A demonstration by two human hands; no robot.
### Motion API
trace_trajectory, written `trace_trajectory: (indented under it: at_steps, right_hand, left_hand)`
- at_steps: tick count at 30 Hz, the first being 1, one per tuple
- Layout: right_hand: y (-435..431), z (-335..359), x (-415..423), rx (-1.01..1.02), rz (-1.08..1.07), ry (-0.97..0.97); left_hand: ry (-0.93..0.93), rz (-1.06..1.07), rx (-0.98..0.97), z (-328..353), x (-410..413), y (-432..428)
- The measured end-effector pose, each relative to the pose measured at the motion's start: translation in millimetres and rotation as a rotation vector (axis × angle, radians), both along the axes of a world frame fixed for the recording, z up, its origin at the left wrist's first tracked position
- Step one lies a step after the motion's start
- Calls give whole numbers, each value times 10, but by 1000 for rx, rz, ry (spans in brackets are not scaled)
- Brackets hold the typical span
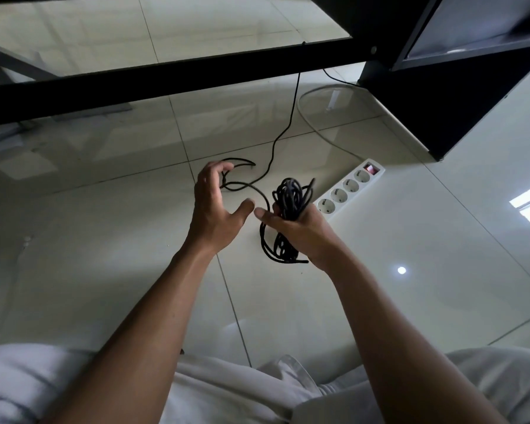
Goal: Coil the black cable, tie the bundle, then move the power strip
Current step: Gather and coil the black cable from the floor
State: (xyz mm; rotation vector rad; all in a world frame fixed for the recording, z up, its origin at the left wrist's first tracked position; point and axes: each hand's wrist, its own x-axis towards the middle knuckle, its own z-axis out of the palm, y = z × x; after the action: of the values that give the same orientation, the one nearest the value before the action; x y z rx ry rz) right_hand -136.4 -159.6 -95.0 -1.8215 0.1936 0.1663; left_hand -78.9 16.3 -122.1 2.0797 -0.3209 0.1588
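— Where is the coil [289, 197]?
— Clamped in the right grip [300, 229], above the floor [135, 270]. The left grip [214, 206] curls round a loose cable [237, 185] loop.
— And the strip [346, 188]?
— On the floor, just behind the right grip; the cable runs on beyond.

Centre of frame: thin black cable [289, 194], partly wound into a loose, upright multi-loop bundle gripped by the right hand [300, 231]. Its free length arcs left through the curled fingers of the left hand [214, 203], then climbs toward upper centre. Right of centre: long white plastic power strip [354, 183], lying flat and diagonal, showing four round sockets and a red switch at its far end.
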Motion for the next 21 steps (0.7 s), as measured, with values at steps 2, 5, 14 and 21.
trace_trajectory:
  at_steps: [2, 5, 14, 21]
  right_hand:
    - [-10, 26, 5, 167, -4, -48]
    - [-13, 42, 15, 302, -66, -52]
    - [-15, 47, 29, 339, -286, -83]
    - [-85, -3, 60, -58, -304, -56]
  left_hand:
    - [-3, 23, -37, 15, -27, -33]
    - [20, 51, -54, 71, -53, -51]
    - [712, -469, -368, 332, -128, -30]
    - [268, -224, 56, 222, -12, 53]
